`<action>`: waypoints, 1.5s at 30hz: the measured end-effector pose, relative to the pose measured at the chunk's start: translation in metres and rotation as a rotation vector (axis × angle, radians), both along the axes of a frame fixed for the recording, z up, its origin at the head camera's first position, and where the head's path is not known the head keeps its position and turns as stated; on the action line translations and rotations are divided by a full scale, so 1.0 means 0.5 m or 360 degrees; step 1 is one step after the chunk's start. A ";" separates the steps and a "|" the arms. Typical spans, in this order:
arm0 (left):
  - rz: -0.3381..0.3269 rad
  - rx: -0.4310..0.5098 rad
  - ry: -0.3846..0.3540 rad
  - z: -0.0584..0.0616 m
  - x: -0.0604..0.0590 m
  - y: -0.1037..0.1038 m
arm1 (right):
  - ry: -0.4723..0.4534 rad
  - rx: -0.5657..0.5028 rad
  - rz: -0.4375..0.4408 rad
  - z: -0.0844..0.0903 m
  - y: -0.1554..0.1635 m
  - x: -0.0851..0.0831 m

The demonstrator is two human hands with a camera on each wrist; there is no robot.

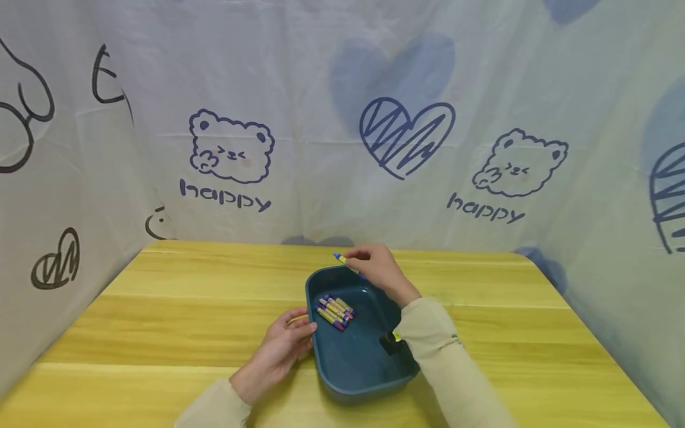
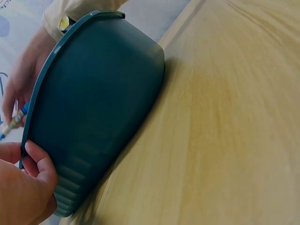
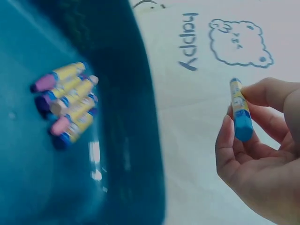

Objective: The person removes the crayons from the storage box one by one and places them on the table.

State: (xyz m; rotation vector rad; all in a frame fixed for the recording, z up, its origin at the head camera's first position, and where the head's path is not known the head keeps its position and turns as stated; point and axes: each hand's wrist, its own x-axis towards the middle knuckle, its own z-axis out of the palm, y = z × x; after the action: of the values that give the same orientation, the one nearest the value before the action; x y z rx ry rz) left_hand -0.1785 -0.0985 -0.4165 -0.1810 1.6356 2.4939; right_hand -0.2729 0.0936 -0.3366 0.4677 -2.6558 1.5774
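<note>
**Near the far rim of a dark teal box (image 1: 342, 391), one crayon (image 3: 239, 103) is pinched by the right hand (image 1: 379, 268)**

The two hands are both occupied. The right hand has its thumb and fingertips closed around the single crayon, which has a yellow wrapper with blue bands and a bright blue end. It holds this crayon up, clear of the group of crayons (image 1: 335, 312) in the box. The left hand (image 1: 283, 343) grasps the left side of the box, with the thumb and bent fingers at the rim.

As for writing, the word "happy" (image 1: 226, 196) can be read two times on the pale cloth (image 1: 310, 107) behind, each time under a drawn bear face (image 1: 232, 147). The labels on the crayons have some print, but it is too small and blurred for reading.

The box stands on the yellow wood-grain worktop (image 1: 134, 339). Inside, toward its left wall, the crayons lie close together; their visible ends are purple, pink, beige and dark blue. The cloth also carries a scribbled heart (image 1: 408, 138). The right sleeve (image 1: 455, 362) and a small black thing (image 1: 389, 343) at that wrist cover part of the right side of the box in the head view.
</note>
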 end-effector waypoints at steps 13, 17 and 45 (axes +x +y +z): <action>-0.0012 0.0003 -0.0003 0.003 -0.004 0.000 | -0.0017 0.0117 -0.0036 0.040 0.105 -0.007; -0.0016 0.0004 -0.0003 0.003 -0.004 0.000 | -0.0046 0.0167 -0.0098 0.032 0.144 -0.015; 0.0007 0.0013 -0.0015 0.009 -0.003 0.003 | -0.0175 0.0435 -0.0355 -0.126 0.327 -0.029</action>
State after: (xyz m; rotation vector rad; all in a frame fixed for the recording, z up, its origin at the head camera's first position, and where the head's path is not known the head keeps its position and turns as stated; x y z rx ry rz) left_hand -0.1797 -0.0972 -0.4121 -0.1958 1.6231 2.4986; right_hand -0.2873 0.2571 -0.3995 0.0834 -2.8986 1.2212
